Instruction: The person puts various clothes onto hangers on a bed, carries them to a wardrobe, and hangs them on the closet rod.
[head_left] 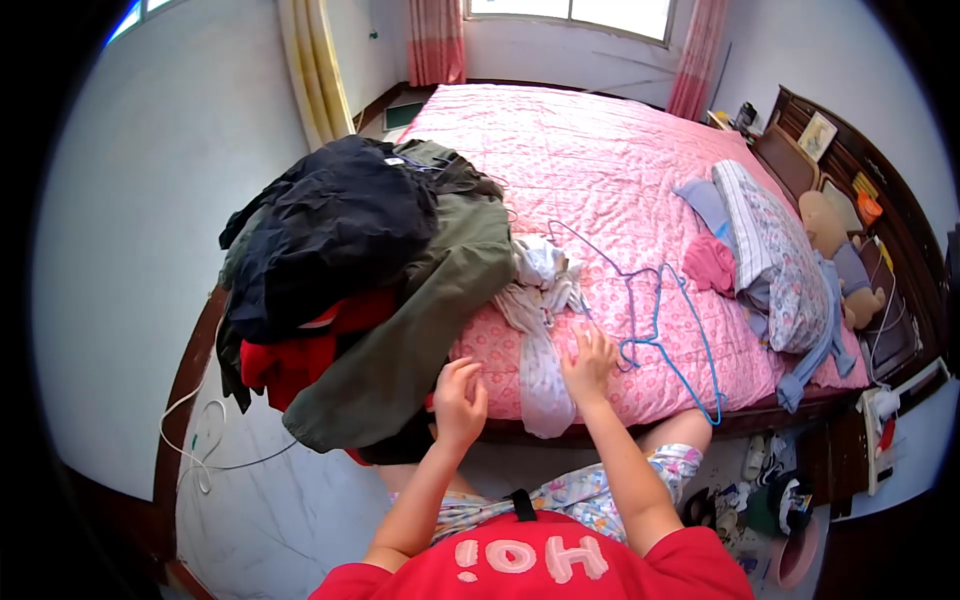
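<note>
The bed (pixel 560 140) has a pink cover with flowers on it. The left hand (pixel 460 405) is at the near edge of the bed, just beside the green coat (pixel 430 280). Its fingers are a little bent and apart, and it holds nothing. The right hand (pixel 590 368) is at the same edge of the bed, close to the white cloth (pixel 548 385). Its fingers are spread and it has no grip on anything. Whether its thumb touches the cloth, one cannot tell.

The white cloth lies between the two hands, bunched up on the bed, with its thin end hanging over the near edge. That end could pull the rest down if the cloth gets bumped, because no hand holds it.

The big heap is on the left part of the bed, with the black jacket (pixel 340 240) on top and some red cloth (pixel 270 370) poking out low down. The heap and the green coat's long sleeve hang past the bed's edge. A tug on that sleeve could make the heap slide to the floor.

The purple hanger (pixel 627 276) and the blue hanger (pixel 650 342) lie across each other on the bed, near the right hand. They could get stuck together, or a hook could catch the cloth. The white cord (pixel 200 463) is loose on the floor left of the bed, so a foot could trip on it.
</note>
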